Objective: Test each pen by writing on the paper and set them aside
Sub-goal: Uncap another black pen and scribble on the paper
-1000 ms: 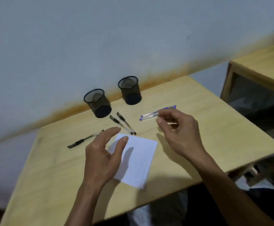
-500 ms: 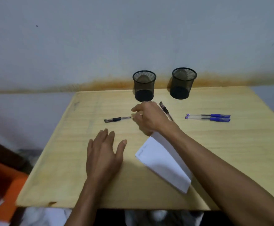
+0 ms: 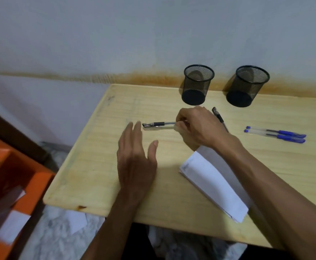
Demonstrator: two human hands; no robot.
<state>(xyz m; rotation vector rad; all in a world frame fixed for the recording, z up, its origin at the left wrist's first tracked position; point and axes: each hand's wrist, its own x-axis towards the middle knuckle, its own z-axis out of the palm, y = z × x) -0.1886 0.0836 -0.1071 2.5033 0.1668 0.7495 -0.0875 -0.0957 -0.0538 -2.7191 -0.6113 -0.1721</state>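
Observation:
My right hand reaches across the wooden table and pinches the end of a black pen, which sits just above the tabletop and points left. My left hand hovers with straight fingers just left of and below that pen, holding nothing. The white paper lies under my right forearm. A second black pen lies behind my right hand, partly hidden. Two blue pens lie side by side at the right.
Two black mesh pen cups stand at the table's far edge against the wall. An orange unit with papers sits on the floor to the left. The table's left and near edges are close to my left arm.
My right hand left the two blue pens lying at the right, crossed to the left and took hold of a black pen. My left hand came off the paper and moved toward that pen.

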